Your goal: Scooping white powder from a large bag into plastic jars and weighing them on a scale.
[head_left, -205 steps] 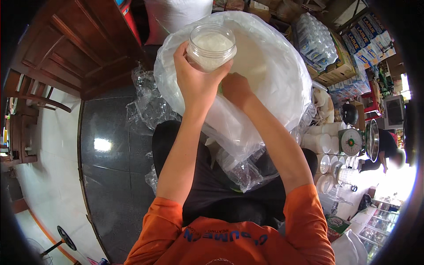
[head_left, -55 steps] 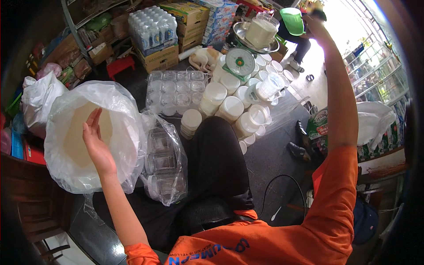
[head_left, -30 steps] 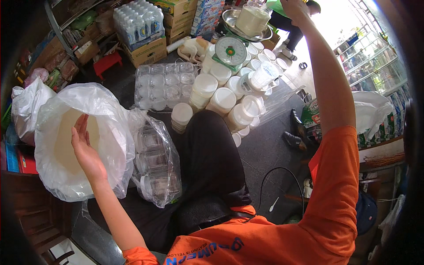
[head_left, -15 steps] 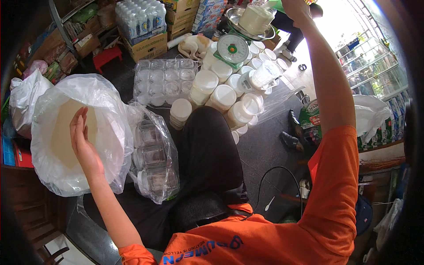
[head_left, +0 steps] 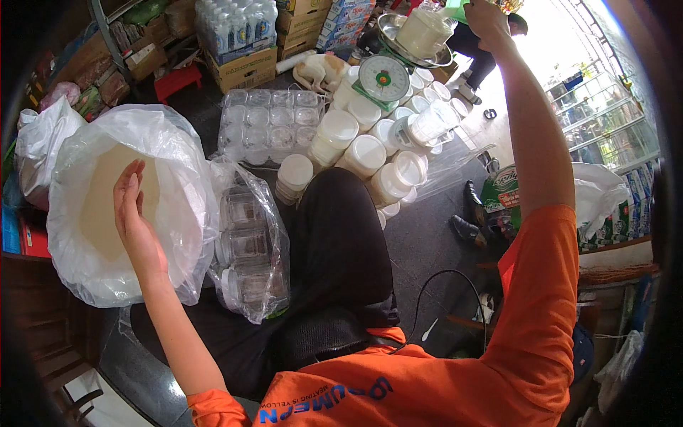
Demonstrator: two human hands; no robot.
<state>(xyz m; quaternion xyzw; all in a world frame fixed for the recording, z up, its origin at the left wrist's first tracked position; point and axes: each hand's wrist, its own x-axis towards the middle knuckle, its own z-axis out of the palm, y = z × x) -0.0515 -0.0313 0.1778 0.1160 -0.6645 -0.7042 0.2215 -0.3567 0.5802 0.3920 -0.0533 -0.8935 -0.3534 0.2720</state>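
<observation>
At the top edge of the head view my right hand is closed round a green plastic scoop, partly cut off by the frame. The scoop is tilted at the mouth of a clear jar of pale powder. That jar stands in the metal pan of a green dial scale. My left hand is held over a large clear plastic bag, fingers stretched out, holding nothing. Pale powder fills the bag's inside.
Several white-lidded jars crowd round the scale. Clear empty jars lie in a pack left of them, with more in a plastic wrapper by my leg. A dog lies behind. Another person's dark-clothed leg is beyond the scale.
The whole view has shifted slightly. My right hand still holds the scoop at the jar, and my left hand remains over the bag with little change.
</observation>
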